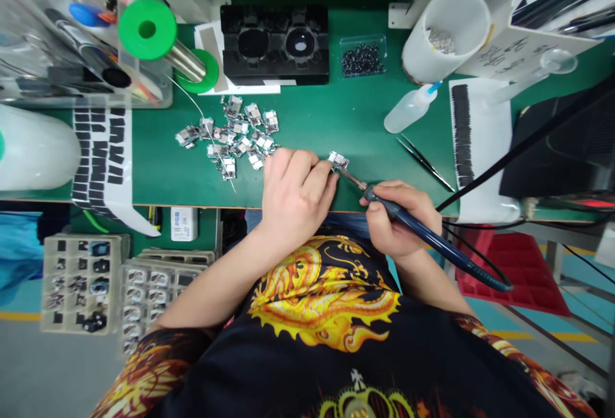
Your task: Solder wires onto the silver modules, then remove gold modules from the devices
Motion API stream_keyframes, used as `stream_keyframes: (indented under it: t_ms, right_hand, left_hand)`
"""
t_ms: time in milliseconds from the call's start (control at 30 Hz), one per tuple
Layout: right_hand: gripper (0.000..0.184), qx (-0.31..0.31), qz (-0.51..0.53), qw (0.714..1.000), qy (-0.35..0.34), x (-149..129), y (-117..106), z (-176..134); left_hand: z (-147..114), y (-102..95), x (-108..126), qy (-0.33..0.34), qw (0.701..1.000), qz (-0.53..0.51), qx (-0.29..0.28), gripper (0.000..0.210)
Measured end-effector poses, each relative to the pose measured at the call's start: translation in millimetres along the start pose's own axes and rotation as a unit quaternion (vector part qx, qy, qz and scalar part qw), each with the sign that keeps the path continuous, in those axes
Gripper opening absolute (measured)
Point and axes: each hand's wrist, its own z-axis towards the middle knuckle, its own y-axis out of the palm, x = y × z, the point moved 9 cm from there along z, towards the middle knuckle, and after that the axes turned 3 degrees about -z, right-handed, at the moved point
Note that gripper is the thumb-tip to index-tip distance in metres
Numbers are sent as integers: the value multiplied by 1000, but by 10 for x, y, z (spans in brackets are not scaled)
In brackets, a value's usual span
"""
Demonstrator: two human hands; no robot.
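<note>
My right hand (403, 216) is wrapped round the dark blue handle of a soldering iron (432, 238), whose metal tip points left. The tip meets, or nearly meets, a small circuit board (338, 161) with silvery parts. My left hand (300, 190) is closed, its fingertips pinching the near left edge of that board; part of the grip is hidden behind the fingers. Left of this hand lies a loose group of similar small boards (240, 144). A thin strand of solder wire (192, 99) runs from a green-ended spool (147, 29) down across them.
A black fixture (275, 46) stands at the back, beside a clear tray of tiny dark parts (364, 56). Tweezers (425, 163), a squeeze bottle (410, 109) and a white cup (444, 33) are to the right. The iron's black cable (533, 142) crosses the right side. Sorting trays (79, 283) sit below left.
</note>
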Motion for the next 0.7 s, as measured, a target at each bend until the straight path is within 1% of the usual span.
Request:
stream_keyframes:
  t_ms: [100, 267, 467, 700]
  right_hand:
    - [25, -15, -4, 1000, 3, 5, 22, 2]
    - [30, -4, -1, 1000, -6, 0, 11, 10]
    - [26, -6, -17, 1000, -5, -21, 20, 29]
    - [27, -17, -23, 1000, -6, -31, 30, 38]
  left_hand:
    - [-6, 25, -13, -6, 1000, -5, -6, 8]
    - [-6, 20, -10, -5, 1000, -1, 1, 8]
    - [-2, 17, -5, -5, 1000, -6, 3, 8]
    - [-12, 25, -20, -7, 1000, -12, 3, 8]
